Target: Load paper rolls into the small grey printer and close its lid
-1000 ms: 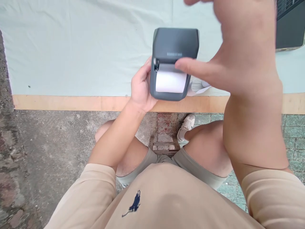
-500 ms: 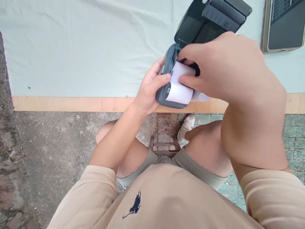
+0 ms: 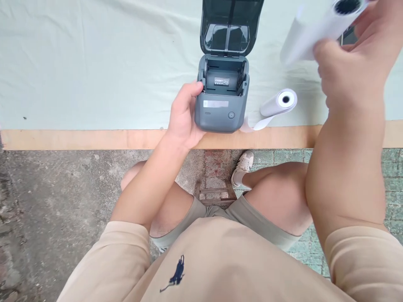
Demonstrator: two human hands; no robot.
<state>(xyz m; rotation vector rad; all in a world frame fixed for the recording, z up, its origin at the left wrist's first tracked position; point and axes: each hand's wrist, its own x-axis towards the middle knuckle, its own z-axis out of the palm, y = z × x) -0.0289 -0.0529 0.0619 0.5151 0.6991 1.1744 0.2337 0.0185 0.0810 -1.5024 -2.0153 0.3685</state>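
Note:
My left hand (image 3: pixel 185 111) is closed round the left side of a dark grey label printer (image 3: pixel 220 113), its thumb on the top edge. The printer's lid (image 3: pixel 231 29) stands raised, and the bay inside shows a small printed label and no roll. At the upper right, my right hand (image 3: pixel 359 63) grips a large white paper roll (image 3: pixel 307 40), slightly blurred, with a loose end hanging to the left. A smaller white paper roll (image 3: pixel 270 105) lies on the table just right of the printer, its loose strip curling toward the front edge.
A pale cloth (image 3: pixel 94 67) covers the table, with a bare wooden strip (image 3: pixel 78 139) along its front edge. Part of a dark device (image 3: pixel 349 37) shows behind my right hand. Below are my knees and a wooden stool (image 3: pixel 215 195).
The large paper roll has come out of the printer bay and moved up and right in my right hand. The printer has turned upright toward me, uncovering the smaller roll beside it.

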